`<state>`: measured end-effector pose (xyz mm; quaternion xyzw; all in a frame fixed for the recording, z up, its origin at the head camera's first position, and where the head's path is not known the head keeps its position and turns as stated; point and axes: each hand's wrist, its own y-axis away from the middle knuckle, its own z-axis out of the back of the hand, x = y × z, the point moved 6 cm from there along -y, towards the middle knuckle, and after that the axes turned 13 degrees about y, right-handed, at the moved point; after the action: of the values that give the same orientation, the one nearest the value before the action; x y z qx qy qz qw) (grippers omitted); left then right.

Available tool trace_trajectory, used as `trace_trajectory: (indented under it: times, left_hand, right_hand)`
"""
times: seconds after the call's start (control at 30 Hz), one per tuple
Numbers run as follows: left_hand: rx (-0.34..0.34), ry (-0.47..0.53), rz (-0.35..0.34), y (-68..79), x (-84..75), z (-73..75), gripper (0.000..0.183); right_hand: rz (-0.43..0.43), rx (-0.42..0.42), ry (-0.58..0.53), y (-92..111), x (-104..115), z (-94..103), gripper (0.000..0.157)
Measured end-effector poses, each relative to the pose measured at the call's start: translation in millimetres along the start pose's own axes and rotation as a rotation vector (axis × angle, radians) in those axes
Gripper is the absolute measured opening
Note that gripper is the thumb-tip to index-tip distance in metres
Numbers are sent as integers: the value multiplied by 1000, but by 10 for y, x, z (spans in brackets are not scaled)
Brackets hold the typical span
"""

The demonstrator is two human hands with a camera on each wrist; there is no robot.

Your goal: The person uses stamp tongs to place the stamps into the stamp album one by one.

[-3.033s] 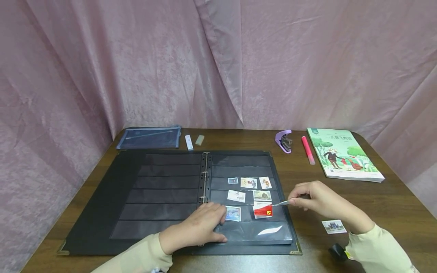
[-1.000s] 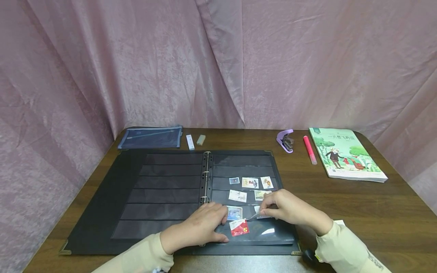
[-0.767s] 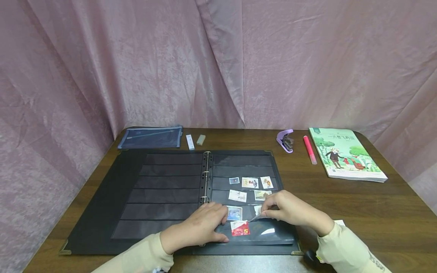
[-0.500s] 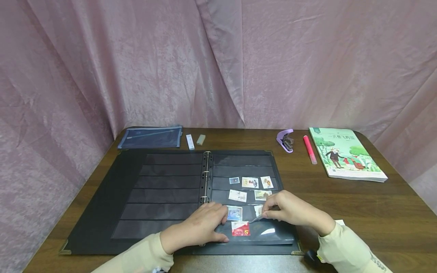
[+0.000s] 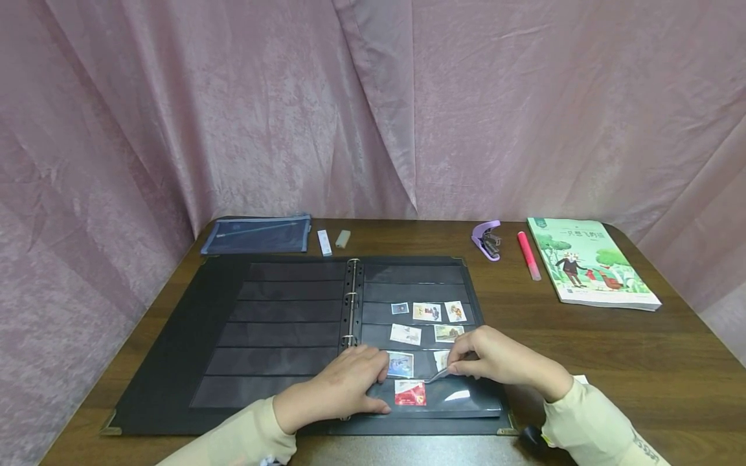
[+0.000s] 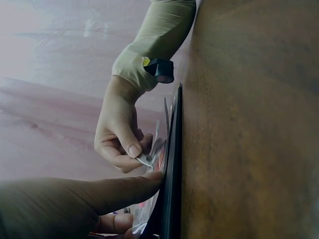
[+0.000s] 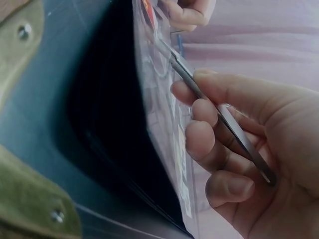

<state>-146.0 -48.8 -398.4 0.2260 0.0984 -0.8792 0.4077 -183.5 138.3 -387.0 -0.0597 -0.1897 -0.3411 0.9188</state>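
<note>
A black stamp album (image 5: 169, 362) lies spread flat, with several stamps in the strips of its right page. My right hand (image 5: 495, 356) pinches metal tweezers (image 7: 234, 132), thumb against fingers. Their tips meet the upper right corner of a red and white stamp (image 5: 410, 395) at the bottom strip of that page; the clear film seems to cover most of it. Just left of it my left hand (image 5: 340, 382) rests on the page near the rings, thumb spread apart. A blue stamp (image 5: 400, 364) is right above. My right fingers partly hide a white-edged stamp (image 5: 440, 360).
A blue zip pouch (image 5: 256, 235), a white slip (image 5: 324, 243) and an eraser (image 5: 343, 239) lie behind the album. Behind right are a purple stapler (image 5: 486, 241), a pink marker (image 5: 528, 256) and a green book (image 5: 594, 265). A loose stamp (image 5: 580, 379) shows beside my right sleeve.
The tweezers have brought the red stamp left and toward me, from the strip above to the bottom strip. It has straightened and slid slightly lower. My left hand stays put.
</note>
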Motion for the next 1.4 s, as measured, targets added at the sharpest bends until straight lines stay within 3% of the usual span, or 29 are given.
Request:
trace_trajectory:
  times: [0.23, 0.53, 0.83, 1.03, 1.13, 1.4]
  left_hand:
    - [0, 6, -7, -6, -6, -1, 42]
    - [0, 17, -6, -3, 14, -7, 43]
    - [-3, 18, -9, -5, 12, 1, 43]
    - [-4, 8, -10, -4, 13, -4, 43]
    - [-4, 8, -10, -6, 17, -6, 43]
    - [-8, 9, -14, -7, 19, -6, 43]
  right_hand:
    - [-59, 12, -39, 50, -40, 74, 11]
    - [-59, -68, -42, 227, -103, 295, 15]
    - [-148, -122, -10, 591, -275, 493, 12]
    - [-141, -222, 92, 869, -351, 602, 3]
    - [-165, -261, 133, 1000, -415, 627, 6]
    - [-266, -283, 102, 1350, -630, 628, 10]
